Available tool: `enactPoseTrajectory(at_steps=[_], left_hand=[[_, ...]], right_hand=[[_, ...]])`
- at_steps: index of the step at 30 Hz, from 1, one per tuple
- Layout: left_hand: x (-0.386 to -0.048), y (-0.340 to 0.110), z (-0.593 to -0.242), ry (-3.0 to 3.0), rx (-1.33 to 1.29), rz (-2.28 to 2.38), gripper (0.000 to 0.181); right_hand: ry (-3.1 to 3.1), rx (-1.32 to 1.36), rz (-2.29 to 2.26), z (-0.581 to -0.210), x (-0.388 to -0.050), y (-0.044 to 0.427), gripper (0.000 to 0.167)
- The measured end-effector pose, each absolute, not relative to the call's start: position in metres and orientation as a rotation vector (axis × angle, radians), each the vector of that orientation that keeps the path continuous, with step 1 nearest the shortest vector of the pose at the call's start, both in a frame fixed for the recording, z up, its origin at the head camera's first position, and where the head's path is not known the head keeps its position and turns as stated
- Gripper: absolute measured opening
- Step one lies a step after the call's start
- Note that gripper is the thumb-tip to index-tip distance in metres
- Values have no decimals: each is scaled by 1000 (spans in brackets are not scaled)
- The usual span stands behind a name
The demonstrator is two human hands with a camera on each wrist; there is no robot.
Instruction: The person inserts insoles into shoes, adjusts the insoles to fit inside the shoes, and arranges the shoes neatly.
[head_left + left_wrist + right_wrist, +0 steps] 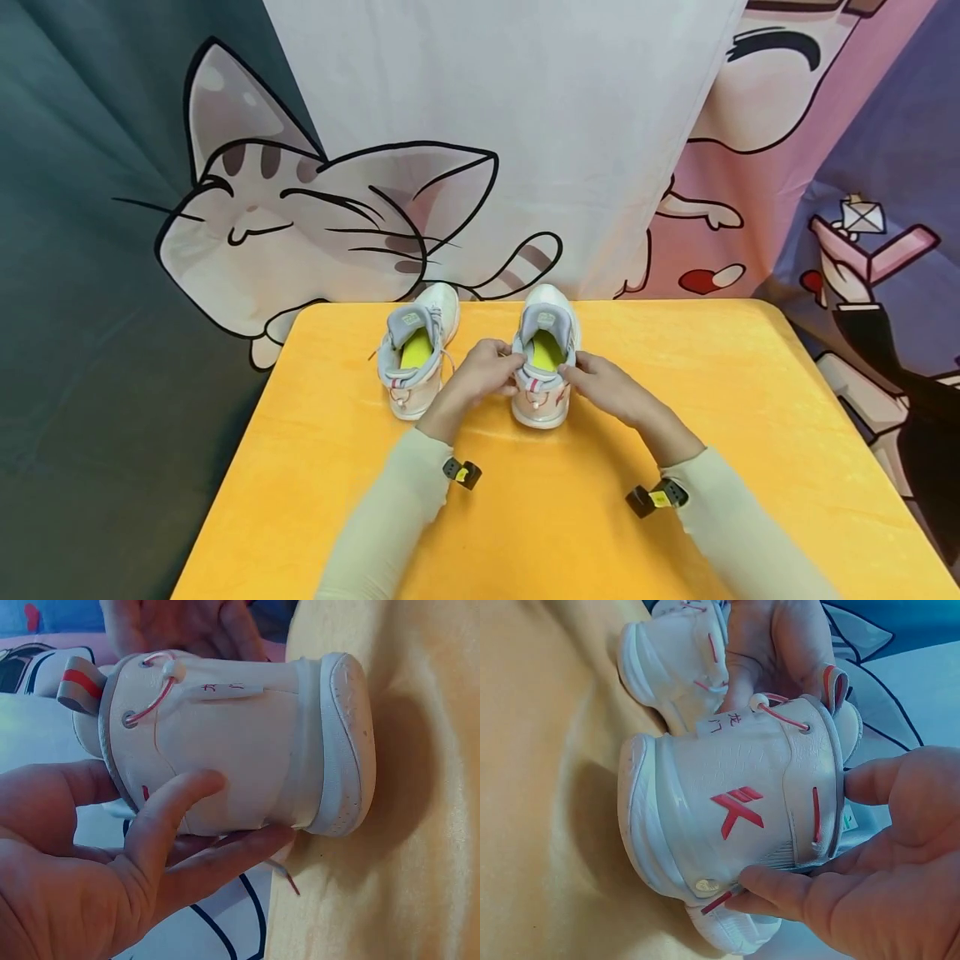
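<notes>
A white sneaker (542,410) with a yellow-green insole (546,352) stands on the yellow tabletop, heel toward me. My left hand (486,368) grips its left side, thumb at the collar and fingers along the outer wall. On the opposite side my right hand (606,385) holds the collar between thumb and fingers. The right wrist view shows a red logo (739,810) on the sneaker's side and a red-tipped lace end (717,902) near the right fingers. A red-striped pull tab (81,685) rises at the heel in the left wrist view.
A matching sneaker (408,402) stands to the left, its heel also toward me. The yellow table (525,517) ends at a cartoon-printed curtain (570,100) just beyond both toes. Each wrist carries a strapped camera, such as the right one (652,498).
</notes>
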State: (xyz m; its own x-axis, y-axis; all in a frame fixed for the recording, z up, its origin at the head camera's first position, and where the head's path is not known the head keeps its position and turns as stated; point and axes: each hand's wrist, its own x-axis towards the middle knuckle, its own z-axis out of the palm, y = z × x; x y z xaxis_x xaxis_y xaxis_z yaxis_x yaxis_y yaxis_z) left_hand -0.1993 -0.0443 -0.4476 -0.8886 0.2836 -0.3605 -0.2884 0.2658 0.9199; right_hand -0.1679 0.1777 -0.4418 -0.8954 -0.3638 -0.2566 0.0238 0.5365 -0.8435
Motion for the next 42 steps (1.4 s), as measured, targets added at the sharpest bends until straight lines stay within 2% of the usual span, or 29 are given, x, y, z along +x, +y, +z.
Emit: enactPoseTrajectory(at_steps=[8, 21, 28, 33, 38, 42], left_hand=[[-198, -34, -451, 2110, 0, 1675, 28], [-200, -15, -466, 2238, 15, 1592, 24], [-199, -17, -471, 2333, 79, 1465, 29], [-195, -24, -462, 2431, 173, 1308, 37], [-186, -46, -438, 2606, 281, 1274, 49], [-182, -77, -421, 2764, 340, 1383, 44]], right_hand=[[2378, -177, -1369, -447, -182, 182, 36], [2397, -174, -1378, -451, -186, 193, 38], [2410, -164, -1355, -458, -187, 196, 39], [2369, -161, -1399, -462, -187, 201, 42], [2347, -166, -1449, -466, -186, 203, 43], [2325, -176, -1469, -469, -186, 204, 44]])
